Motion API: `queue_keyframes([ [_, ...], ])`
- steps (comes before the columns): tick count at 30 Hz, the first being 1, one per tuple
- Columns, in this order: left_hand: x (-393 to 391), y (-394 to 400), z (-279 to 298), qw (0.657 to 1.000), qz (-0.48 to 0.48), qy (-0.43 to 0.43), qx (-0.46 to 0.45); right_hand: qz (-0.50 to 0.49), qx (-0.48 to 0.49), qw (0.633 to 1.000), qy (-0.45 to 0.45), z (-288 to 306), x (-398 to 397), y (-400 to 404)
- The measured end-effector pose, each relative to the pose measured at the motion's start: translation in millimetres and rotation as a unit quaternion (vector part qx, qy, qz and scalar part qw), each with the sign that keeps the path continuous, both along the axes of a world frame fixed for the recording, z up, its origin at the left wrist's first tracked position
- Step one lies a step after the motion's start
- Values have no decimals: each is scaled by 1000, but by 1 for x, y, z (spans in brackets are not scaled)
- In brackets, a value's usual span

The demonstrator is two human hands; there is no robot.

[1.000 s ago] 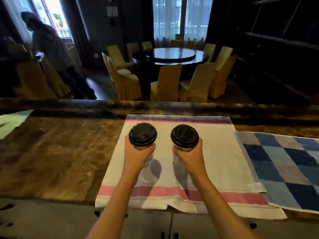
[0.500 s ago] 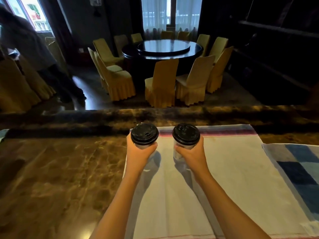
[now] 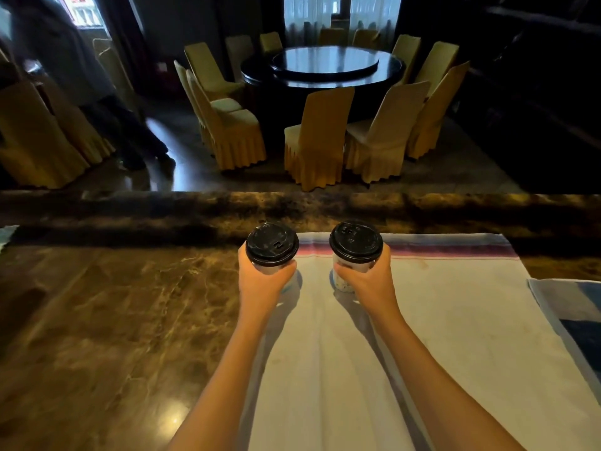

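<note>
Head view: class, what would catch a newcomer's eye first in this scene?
At centre, the left hand grips the black-lidded left cup at the edge of the white towel; the right hand grips the matching right cup over that towel. Behind the marble counter, a dark round table ringed by yellow-covered chairs draws the eye.

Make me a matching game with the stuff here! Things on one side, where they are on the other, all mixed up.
Things:
1. left cup
2. right cup
3. striped towel
4. round table

Places:
a. spread on the marble counter
b. ringed by yellow chairs
c. gripped by the right hand
d. gripped by the left hand

Pairs: 1-d, 2-c, 3-a, 4-b.
</note>
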State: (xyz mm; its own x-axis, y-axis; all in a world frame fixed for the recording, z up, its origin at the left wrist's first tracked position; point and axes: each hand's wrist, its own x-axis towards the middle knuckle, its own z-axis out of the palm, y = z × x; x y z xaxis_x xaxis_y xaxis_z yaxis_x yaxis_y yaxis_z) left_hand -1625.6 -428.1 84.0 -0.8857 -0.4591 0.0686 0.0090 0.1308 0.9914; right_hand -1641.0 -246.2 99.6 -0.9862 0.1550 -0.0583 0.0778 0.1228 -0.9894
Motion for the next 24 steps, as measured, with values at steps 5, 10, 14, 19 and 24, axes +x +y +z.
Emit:
queue_keyframes([
  [5, -1, -3, -4, 1000, 15, -16, -22, 0, -7, 1000, -7, -2, -1, -1],
  [10, 2, 1, 6, 999, 10, -21, -27, -3, -11, 1000, -4, -2, 2, -3],
  [14, 5, 2, 10, 999, 5, -30, -24, -9, -10, 1000, -5, -2, 3, -4],
  [19, 9, 8, 6, 998, -8, -57, -6, 3, 10, 1000, -14, -1, 5, -1],
  [24, 27, 10, 8, 994, 1, -104, 13, 13, 32, 999, -34, -5, 12, 1],
])
